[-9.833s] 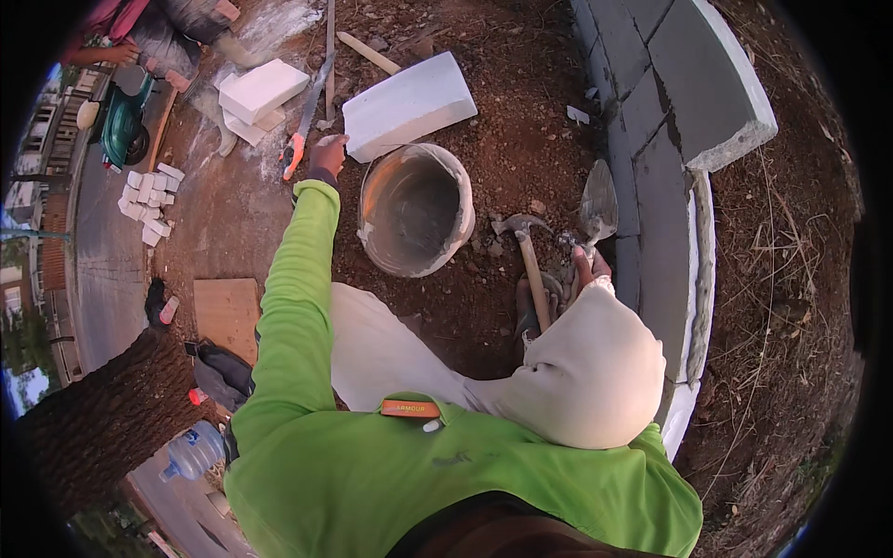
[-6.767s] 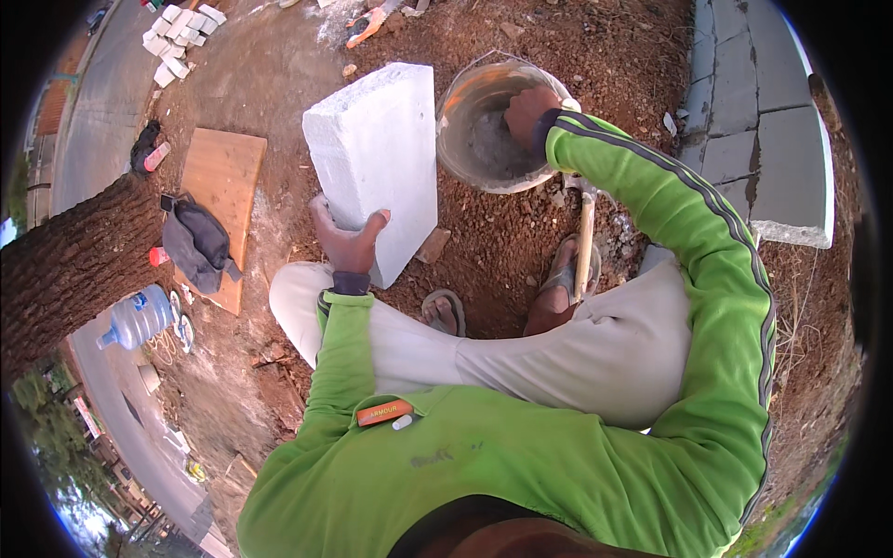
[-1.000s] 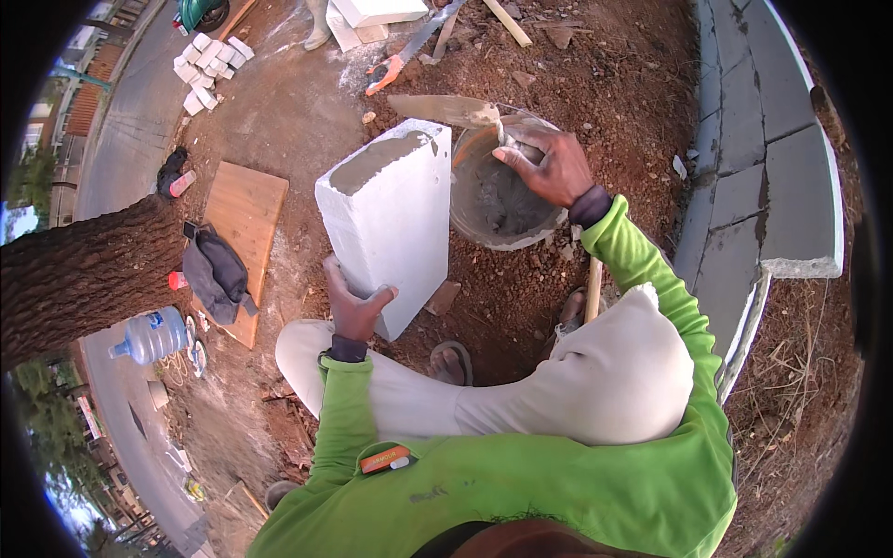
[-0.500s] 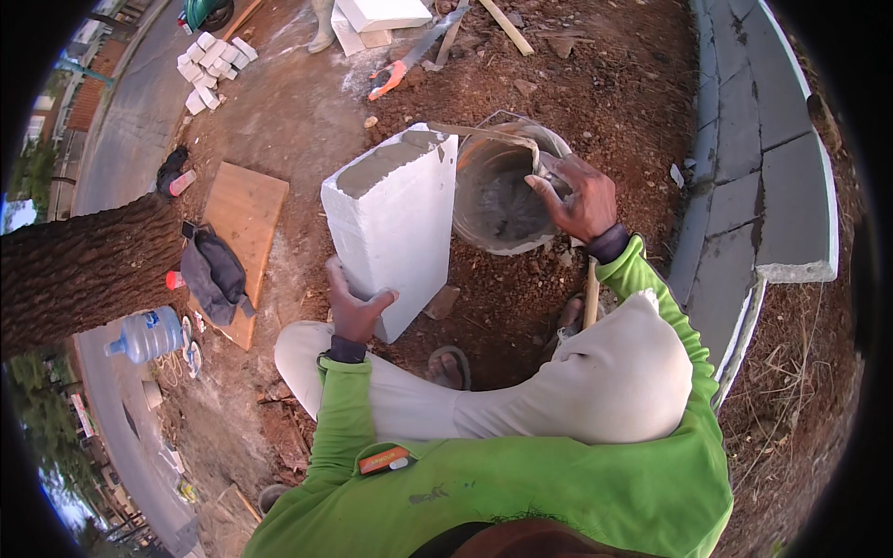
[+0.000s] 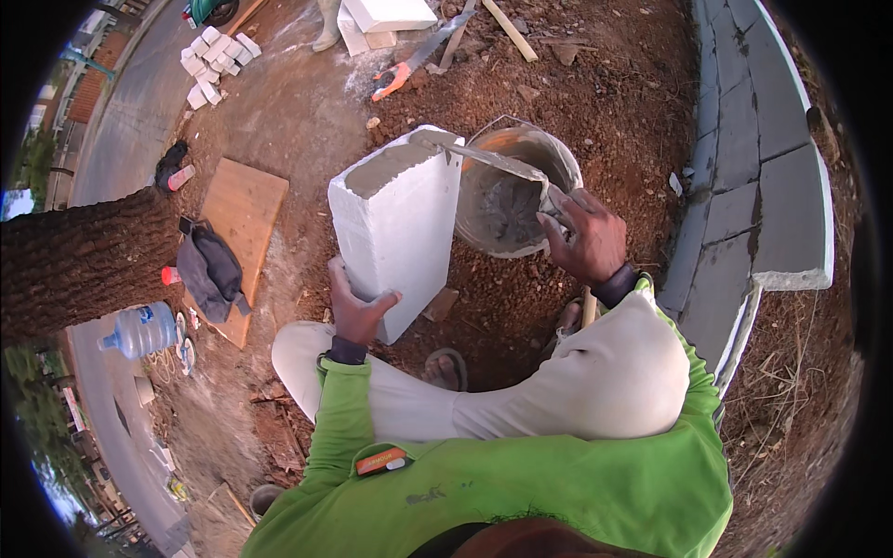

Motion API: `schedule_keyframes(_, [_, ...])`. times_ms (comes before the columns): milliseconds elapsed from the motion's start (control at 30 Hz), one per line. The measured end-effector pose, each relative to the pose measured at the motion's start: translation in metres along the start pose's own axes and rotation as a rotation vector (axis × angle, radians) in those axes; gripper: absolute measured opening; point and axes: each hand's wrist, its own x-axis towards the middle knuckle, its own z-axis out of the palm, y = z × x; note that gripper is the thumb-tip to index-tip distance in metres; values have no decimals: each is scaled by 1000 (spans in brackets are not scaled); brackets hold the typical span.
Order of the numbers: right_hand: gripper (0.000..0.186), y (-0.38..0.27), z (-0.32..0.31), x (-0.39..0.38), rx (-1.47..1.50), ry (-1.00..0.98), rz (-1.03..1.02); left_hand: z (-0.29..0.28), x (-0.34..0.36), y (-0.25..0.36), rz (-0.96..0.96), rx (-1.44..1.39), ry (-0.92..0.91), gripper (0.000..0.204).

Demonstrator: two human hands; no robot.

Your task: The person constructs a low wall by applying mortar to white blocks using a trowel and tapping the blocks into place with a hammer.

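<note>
A white lightweight concrete block [image 5: 395, 246] stands on end before me, its narrow upper face coated with grey mortar [image 5: 386, 169]. My left hand [image 5: 358, 305] grips the block's lower left side, thumb across the broad white face. In my right hand [image 5: 592, 240], closed round its handle, is a trowel [image 5: 502, 163]. The trowel's blade reaches left over the bucket, and its tip touches the far end of the mortared face. A bucket [image 5: 569, 160] with wet mortar inside sits just right of the block, below the trowel.
A grey block wall [image 5: 735, 205] runs along the right. Farther off lie an orange-handled saw [image 5: 395, 80], white blocks [image 5: 383, 13] and a pile of small bricks [image 5: 219, 60]. A wooden board [image 5: 249, 193] with a dark bag [image 5: 212, 270] lies left, near a tree trunk [image 5: 88, 265] and a water jug [image 5: 141, 332].
My right hand has moved slightly down and right. The trowel blade now lies flatter, with its tip on the block's far end. My left hand keeps its grip.
</note>
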Motion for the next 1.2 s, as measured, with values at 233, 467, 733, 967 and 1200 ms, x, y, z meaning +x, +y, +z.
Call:
schedule_keyframes(233, [43, -27, 9, 34, -87, -58, -20, -1, 0, -2, -4, -15, -29, 81])
schedule_keyframes(467, [45, -27, 10, 7, 96, -11, -117, -1, 0, -6, -8, -34, 7, 79])
schedule_keyframes(733, [40, -38, 37, 46, 169, 46, -80, 0, 2, -4, -7, -21, 4, 78])
schedule_keyframes(967, [51, -26, 27, -4, 178, 52, -271, 1, -2, -4, -24, -30, 28, 78])
schedule_keyframes(1200, [26, -5, -22, 11, -141, -215, 85, 13, 2, -14, 34, -71, 188, 72])
